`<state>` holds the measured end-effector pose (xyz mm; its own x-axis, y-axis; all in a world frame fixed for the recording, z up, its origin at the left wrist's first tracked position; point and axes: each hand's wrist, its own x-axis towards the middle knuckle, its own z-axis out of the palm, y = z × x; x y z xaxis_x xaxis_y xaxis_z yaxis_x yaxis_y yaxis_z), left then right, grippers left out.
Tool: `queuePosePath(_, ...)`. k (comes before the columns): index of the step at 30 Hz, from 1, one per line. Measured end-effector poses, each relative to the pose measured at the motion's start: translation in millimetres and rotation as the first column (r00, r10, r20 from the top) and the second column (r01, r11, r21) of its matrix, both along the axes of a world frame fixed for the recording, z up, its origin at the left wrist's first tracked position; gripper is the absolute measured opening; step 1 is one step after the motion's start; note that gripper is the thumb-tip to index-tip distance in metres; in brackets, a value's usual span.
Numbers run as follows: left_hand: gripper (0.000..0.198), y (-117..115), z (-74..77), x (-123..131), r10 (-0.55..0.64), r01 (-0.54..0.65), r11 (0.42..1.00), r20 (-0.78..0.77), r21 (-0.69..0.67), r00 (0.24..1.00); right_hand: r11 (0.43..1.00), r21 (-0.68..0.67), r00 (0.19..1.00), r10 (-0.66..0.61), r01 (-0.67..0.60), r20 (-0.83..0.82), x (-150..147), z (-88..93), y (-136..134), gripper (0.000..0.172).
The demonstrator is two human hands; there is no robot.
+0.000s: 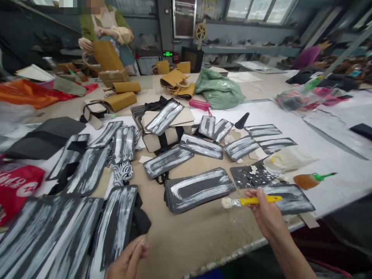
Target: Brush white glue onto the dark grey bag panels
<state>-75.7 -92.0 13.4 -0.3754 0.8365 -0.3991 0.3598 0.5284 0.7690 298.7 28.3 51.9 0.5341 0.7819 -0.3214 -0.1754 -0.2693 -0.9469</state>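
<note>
The right hand (pixel 266 215) has its grip closed on a yellow-handled glue brush (pixel 252 201) beside a white-smeared black fabric panel (pixel 200 189) on the tabletop (pixel 188 240). The left hand (pixel 128 261) rests loose and empty. Nearly all panels look coated.

Workshop: grey-blue back wall (pixel 232 29), daylight through upper windows (pixel 261 9), long shelf (pixel 250 49) beneath, wide tan surface (pixel 188 240) filling foreground.

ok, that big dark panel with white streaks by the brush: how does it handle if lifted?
The dark rounded panel near the yellow-handled brush lies thin and flat, so probably light and somewhat floppy. Its white streaks look wet: likely tacky on top, so edges seem safer.
</note>
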Motion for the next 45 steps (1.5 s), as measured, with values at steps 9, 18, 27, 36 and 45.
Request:
queuePosePath(9, 0.036, 87.2, -9.6, 59.5, -0.021, 0.04, 0.986, -0.114, 0.164, 0.993, 0.957, 0.125, 0.964, 0.258, -0.264, 0.058, -68.2, -1.6, 15.6, 0.04)
queuePosePath(18, 0.046, 99.8, -36.2, 69.7, -0.208, 0.212, 0.972, -0.05, 0.1, 0.977, 0.866, 0.049, 0.857, 0.481, -0.497, 0.182, -152.8, -21.6, 4.5, 0.04)
queuePosePath(27, 0.045, 98.7, -35.9, 72.1, -0.249, 0.255, 0.963, -0.082, 0.083, 0.965, 0.927, -0.024, 0.741, 0.315, -0.374, 0.593, -84.9, -4.7, 5.8, 0.038)
queuePosePath(36, 0.05, 85.6, -48.9, 81.3, -0.221, 0.258, 0.96, -0.269, 0.11, 0.937, 0.817, 0.041, 0.334, 0.188, -0.575, 0.924, -8.2, -18.7, 43.3, 0.032)
queuePosePath(45, 0.046, 78.4, -56.6, 89.1, -0.151, 0.238, 0.958, -0.422, 0.161, 0.894, 0.553, 0.107, 0.206, 0.121, -0.827, 0.971, -27.5, -20.8, 18.0, 0.015)
